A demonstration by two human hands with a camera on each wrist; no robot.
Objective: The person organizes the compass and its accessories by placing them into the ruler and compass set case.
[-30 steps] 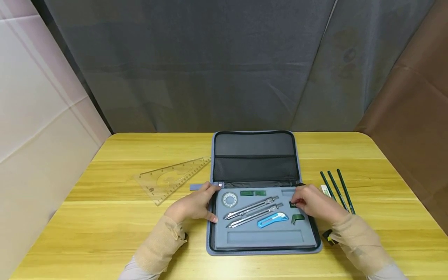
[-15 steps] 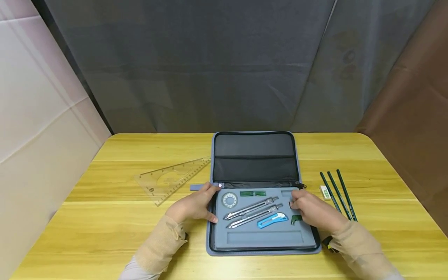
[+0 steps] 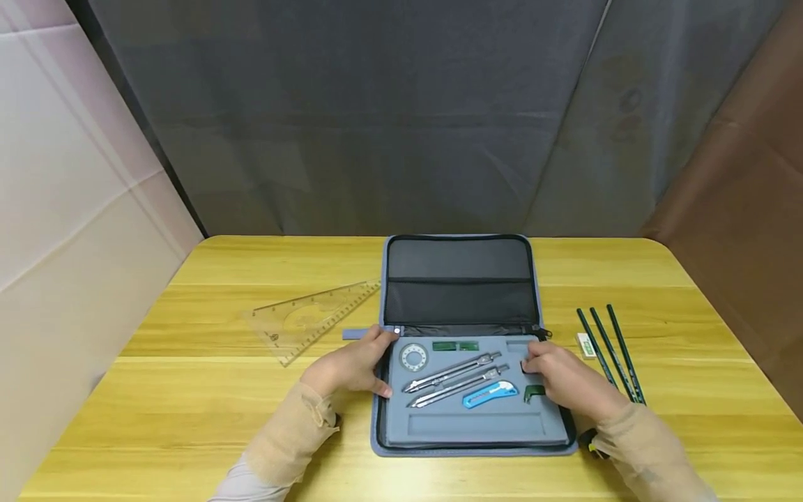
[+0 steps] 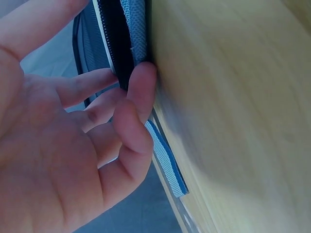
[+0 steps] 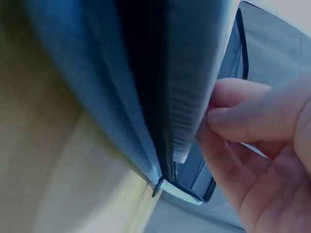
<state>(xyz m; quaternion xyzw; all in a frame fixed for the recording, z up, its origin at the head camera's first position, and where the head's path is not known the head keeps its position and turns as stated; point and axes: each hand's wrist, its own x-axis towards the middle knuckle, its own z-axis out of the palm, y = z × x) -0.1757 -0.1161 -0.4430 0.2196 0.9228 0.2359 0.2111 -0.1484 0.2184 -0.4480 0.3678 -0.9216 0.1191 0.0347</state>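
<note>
A zippered drawing-set case (image 3: 458,300) lies unfolded on the table, its grey tray (image 3: 397,422) facing up. My left hand (image 3: 359,364) rests along the tray's left edge, thumb and fingers spread; in the left wrist view its fingers touch the zippered rim (image 4: 135,34). At the tray's right side, my right hand (image 3: 567,376) has thumb and fingertips together over a small dark green piece (image 3: 523,367) in its slot, mostly hidden by the fingers. Near it sit a green part (image 3: 533,392), a blue utility knife (image 3: 491,394), two compasses, upper (image 3: 448,373) and lower (image 3: 458,387), and a round disc (image 3: 413,358).
Two small green pieces, left (image 3: 444,346) and right (image 3: 468,346), lie in the upper tray. Left of the case is a clear set square (image 3: 314,321). To the right are a white eraser (image 3: 586,346) and three dark green pencils, the middle one (image 3: 611,352).
My right hand has shifted slightly right, its fingers now covering most of the small dark green piece and uncovering the eraser. The left hand stays in place.
</note>
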